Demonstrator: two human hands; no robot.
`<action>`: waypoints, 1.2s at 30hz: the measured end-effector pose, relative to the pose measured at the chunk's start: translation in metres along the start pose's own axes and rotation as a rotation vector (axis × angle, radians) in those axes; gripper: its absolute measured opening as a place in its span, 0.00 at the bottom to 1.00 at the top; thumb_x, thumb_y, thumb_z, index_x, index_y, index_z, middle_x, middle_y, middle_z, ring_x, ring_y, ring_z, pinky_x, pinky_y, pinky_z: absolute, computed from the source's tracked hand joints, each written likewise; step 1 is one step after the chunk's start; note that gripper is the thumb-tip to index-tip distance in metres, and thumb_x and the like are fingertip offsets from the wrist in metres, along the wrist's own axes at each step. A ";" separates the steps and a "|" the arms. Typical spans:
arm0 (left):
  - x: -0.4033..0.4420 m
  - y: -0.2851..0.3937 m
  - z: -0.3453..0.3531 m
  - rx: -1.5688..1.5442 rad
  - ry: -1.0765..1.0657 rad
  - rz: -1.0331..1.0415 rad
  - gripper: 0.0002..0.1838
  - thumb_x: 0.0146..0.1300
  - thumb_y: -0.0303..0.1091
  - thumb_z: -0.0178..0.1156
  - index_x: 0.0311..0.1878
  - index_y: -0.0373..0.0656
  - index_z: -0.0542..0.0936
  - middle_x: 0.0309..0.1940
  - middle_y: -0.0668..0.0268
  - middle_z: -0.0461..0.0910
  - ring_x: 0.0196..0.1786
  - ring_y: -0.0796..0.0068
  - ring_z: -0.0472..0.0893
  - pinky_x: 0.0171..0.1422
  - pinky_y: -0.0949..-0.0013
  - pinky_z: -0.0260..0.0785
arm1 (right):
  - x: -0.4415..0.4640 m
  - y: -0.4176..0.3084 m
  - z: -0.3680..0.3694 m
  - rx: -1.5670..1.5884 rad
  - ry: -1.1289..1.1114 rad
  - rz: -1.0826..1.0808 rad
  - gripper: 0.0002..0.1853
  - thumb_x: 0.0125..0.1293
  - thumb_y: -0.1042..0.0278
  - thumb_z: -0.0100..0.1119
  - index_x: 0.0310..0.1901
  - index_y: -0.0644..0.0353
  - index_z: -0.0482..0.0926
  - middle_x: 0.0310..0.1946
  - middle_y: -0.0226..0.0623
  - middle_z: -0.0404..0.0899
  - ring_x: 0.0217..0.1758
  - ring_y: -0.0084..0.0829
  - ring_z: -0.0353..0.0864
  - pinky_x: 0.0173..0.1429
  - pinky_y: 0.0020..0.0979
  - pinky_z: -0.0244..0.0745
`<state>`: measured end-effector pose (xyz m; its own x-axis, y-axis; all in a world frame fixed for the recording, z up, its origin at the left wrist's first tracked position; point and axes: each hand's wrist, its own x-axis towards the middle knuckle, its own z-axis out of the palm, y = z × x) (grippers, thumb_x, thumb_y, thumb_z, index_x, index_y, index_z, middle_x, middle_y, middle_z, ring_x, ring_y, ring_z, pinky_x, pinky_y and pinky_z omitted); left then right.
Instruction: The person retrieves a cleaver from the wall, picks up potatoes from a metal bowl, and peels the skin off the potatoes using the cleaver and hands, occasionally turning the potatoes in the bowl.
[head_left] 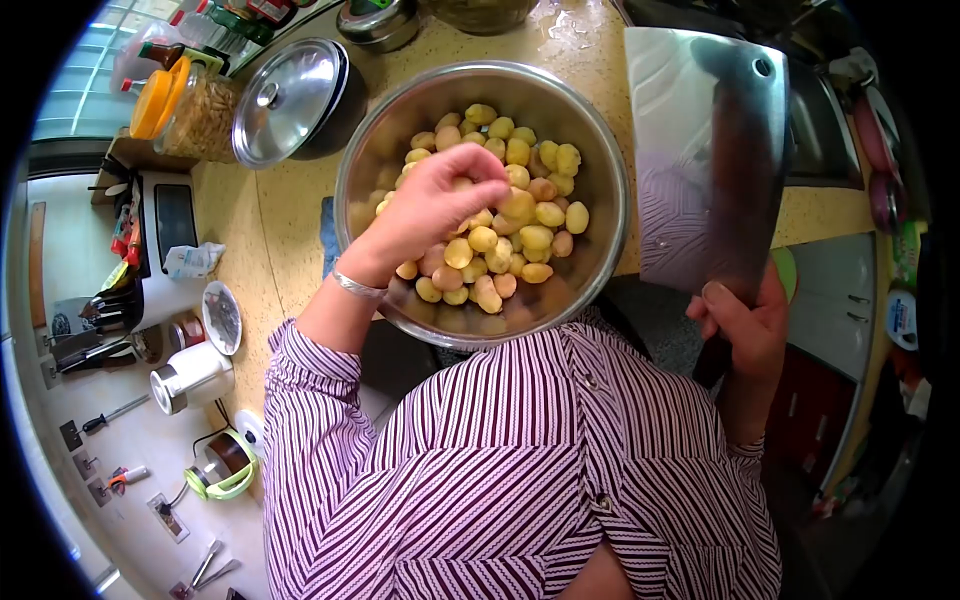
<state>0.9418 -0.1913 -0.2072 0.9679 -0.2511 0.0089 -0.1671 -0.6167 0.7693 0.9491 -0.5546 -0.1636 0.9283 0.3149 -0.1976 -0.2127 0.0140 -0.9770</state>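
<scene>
My left hand [435,210] is over a wide steel bowl [360,150], its fingers curled and thumb and fingertips close together beside a yellow potato [517,204]. Whether that potato is in the fingers or lies just beyond them is hard to tell. Many small peeled potatoes [482,239], yellow and pinkish, lie in the bowl. To the right, my right hand [745,325] is closed around the handle of a broad cleaver [705,160]. Its shiny blade stands up, right of the bowl's rim.
A lidded pot [290,100] and a jar with an orange lid [200,115] stand at the upper left. A white kettle [195,377] is farther down the left side. Behind the cleaver is a sink [822,130]. The counter edge runs below the bowl.
</scene>
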 end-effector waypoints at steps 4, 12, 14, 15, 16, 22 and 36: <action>-0.007 0.013 -0.003 -0.840 0.133 -0.404 0.09 0.70 0.31 0.62 0.51 0.44 0.80 0.39 0.75 0.79 0.40 0.86 0.77 0.45 0.80 0.70 | 0.001 -0.005 0.017 -0.084 -0.048 0.034 0.22 0.65 0.75 0.59 0.60 0.69 0.74 0.28 0.32 0.82 0.25 0.16 0.74 0.32 0.19 0.69; 0.011 0.018 0.036 0.033 -0.099 -0.010 0.17 0.64 0.27 0.65 0.56 0.45 0.79 0.49 0.63 0.77 0.50 0.68 0.81 0.54 0.67 0.75 | -0.001 -0.010 0.016 -0.131 0.041 -0.022 0.22 0.66 0.75 0.58 0.61 0.68 0.74 0.30 0.32 0.82 0.27 0.16 0.74 0.32 0.19 0.69; 0.011 0.018 0.057 0.212 -0.144 0.142 0.22 0.61 0.29 0.67 0.59 0.46 0.77 0.49 0.60 0.75 0.47 0.61 0.81 0.52 0.64 0.76 | -0.005 -0.006 0.010 -0.136 0.021 -0.040 0.21 0.66 0.75 0.58 0.61 0.68 0.74 0.30 0.32 0.82 0.27 0.16 0.74 0.32 0.19 0.69; 0.014 0.019 0.064 0.253 -0.237 0.121 0.22 0.59 0.29 0.67 0.57 0.45 0.76 0.47 0.57 0.73 0.45 0.56 0.80 0.49 0.59 0.76 | -0.005 -0.005 0.009 -0.134 0.025 -0.040 0.21 0.66 0.75 0.58 0.61 0.68 0.74 0.30 0.32 0.82 0.27 0.16 0.74 0.32 0.19 0.69; 0.018 0.023 0.070 0.255 -0.240 0.124 0.22 0.59 0.29 0.67 0.57 0.45 0.76 0.47 0.57 0.73 0.45 0.56 0.80 0.49 0.59 0.76 | -0.006 -0.004 0.008 -0.131 0.028 -0.041 0.21 0.66 0.75 0.58 0.61 0.69 0.74 0.30 0.32 0.82 0.27 0.16 0.74 0.32 0.18 0.69; 0.019 0.019 0.099 0.422 -0.257 0.170 0.15 0.62 0.33 0.62 0.51 0.42 0.76 0.44 0.55 0.75 0.42 0.54 0.81 0.42 0.58 0.76 | -0.015 0.000 0.000 -0.100 0.044 -0.032 0.20 0.66 0.75 0.59 0.60 0.69 0.75 0.30 0.32 0.82 0.27 0.15 0.74 0.32 0.18 0.69; -0.008 0.050 0.043 -1.390 0.262 -0.316 0.29 0.77 0.56 0.48 0.62 0.36 0.71 0.44 0.62 0.79 0.40 0.80 0.77 0.38 0.80 0.73 | -0.018 -0.018 0.033 -0.351 -0.193 -0.064 0.26 0.65 0.79 0.58 0.65 0.74 0.69 0.29 0.34 0.84 0.29 0.19 0.80 0.38 0.22 0.74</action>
<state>0.9174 -0.2524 -0.1961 0.9605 -0.0089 -0.2782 0.2220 0.6274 0.7464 0.9256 -0.5289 -0.1401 0.8551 0.4963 -0.1498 -0.0088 -0.2750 -0.9614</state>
